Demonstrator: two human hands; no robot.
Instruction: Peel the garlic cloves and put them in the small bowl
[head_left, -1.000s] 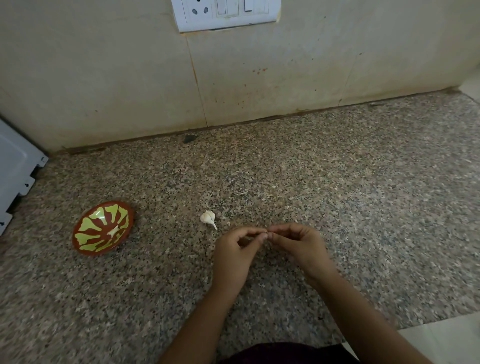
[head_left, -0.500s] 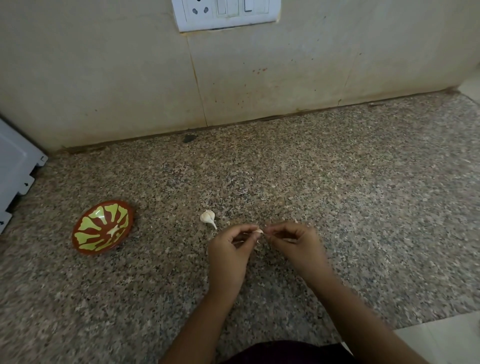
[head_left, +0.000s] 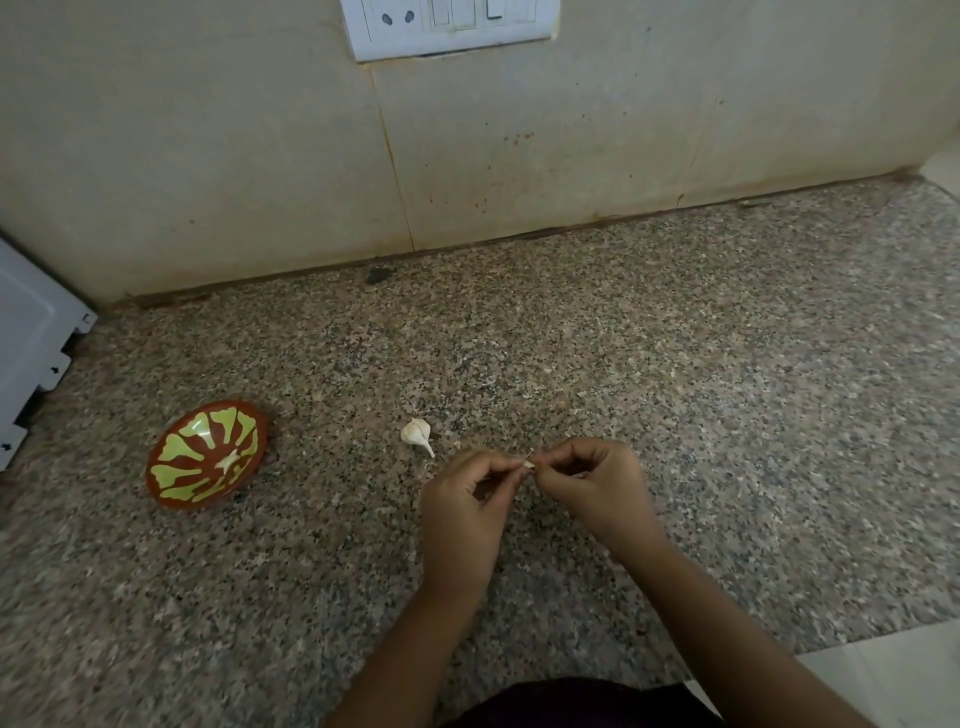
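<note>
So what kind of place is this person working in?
Most likely a home kitchen: a speckled granite countertop, a wall socket-and-switch plate above it, and a garlic bulb lying near a small painted bowl.

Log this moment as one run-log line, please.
phase: peeling; left hand: pinches clove; right hand: pinches clove; garlic bulb: on counter; small bowl: left of bulb

Home kitchen: speckled granite counter (head_left: 675, 364), stained beige wall tiles (head_left: 208, 156) behind it, white socket-and-switch plate (head_left: 452, 26) on wall, garlic (head_left: 415, 431) and small bowl (head_left: 179, 447) lying on the counter.
</note>
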